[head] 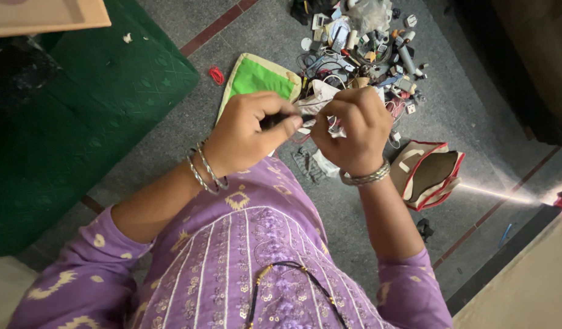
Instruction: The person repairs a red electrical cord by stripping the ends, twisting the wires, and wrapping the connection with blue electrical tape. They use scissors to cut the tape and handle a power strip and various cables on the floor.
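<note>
My left hand (247, 131) is closed around a thin dark tool (281, 119) whose tip points right. My right hand (351, 128) pinches a small pale piece with thin wires (334, 129), held against the tool's tip. Both hands meet above the grey floor, in front of my purple patterned top. Silver bangles ring both wrists. What the fingers enclose is mostly hidden.
A heap of small electrical parts and cables (366, 55) lies on the floor beyond my hands. A green cloth pouch (256, 76) lies beside it, and an open beige pouch with red trim (430, 173) lies at right. A green mat (80, 116) covers the left.
</note>
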